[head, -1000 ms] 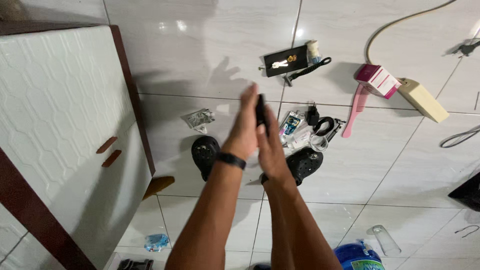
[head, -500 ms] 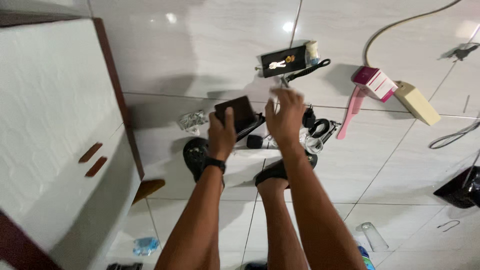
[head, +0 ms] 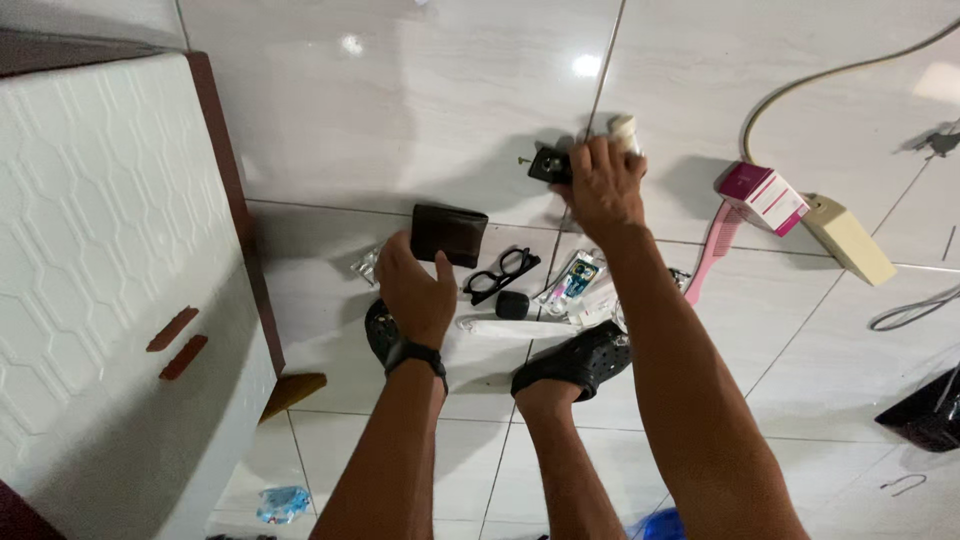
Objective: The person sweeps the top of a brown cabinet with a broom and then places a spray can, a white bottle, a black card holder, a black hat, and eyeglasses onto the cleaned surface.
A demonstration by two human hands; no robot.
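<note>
Right hand (head: 601, 183), fingers curled, grips a black card (head: 551, 164) beyond the glasses (head: 500, 274). Left hand (head: 416, 288), fingers loosely spread and empty, hovers beside the wallet (head: 448, 233), left of the glasses.

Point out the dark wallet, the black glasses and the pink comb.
dark wallet (head: 450, 233), head view, middle of its flat face
black glasses (head: 500, 273), head view, bridge between lenses
pink comb (head: 709, 262), head view, mid-spine

Single head-worn view, steeply downward from standing height onto tiled floor (head: 420, 120), arms and feet.
</note>
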